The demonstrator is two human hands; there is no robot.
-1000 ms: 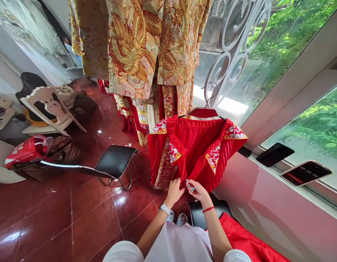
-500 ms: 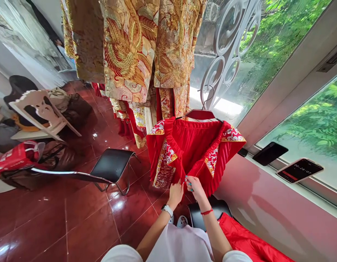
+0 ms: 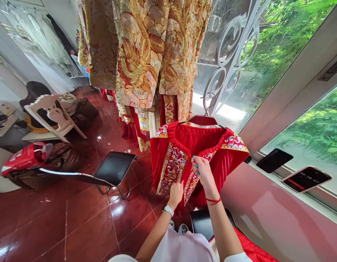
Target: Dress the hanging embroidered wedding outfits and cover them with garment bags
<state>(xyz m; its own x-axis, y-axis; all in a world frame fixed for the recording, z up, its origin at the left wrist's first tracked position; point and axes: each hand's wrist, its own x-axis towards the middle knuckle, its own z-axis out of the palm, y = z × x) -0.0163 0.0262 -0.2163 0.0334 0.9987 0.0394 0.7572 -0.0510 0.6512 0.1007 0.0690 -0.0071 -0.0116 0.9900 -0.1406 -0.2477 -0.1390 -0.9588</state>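
Note:
A red pleated skirt (image 3: 161, 160) with embroidered silver and gold panels hangs by its waistband from a dark clip hanger (image 3: 203, 120). My right hand (image 3: 201, 168) pinches the edge of the waistband at the front opening, its fingers closed on the fabric. Lower down, my left hand (image 3: 176, 193) has its fingers closed on the edge of the embroidered panel (image 3: 173, 165). The fingertips of my left hand are partly hidden against the cloth.
Gold embroidered garments (image 3: 141, 65) hang behind the skirt. A black chair (image 3: 115, 167) stands on the left, and another black seat (image 3: 202, 222) is close in front of me. Two phones, one showing a timer (image 3: 306, 179), rest on the windowsill. Red cloth (image 3: 251, 245) lies at lower right.
My right hand has risen to the waistband and drawn its edge toward the middle. The embroidered front panels now hang unfolded. My left hand stays low at the panel edge.

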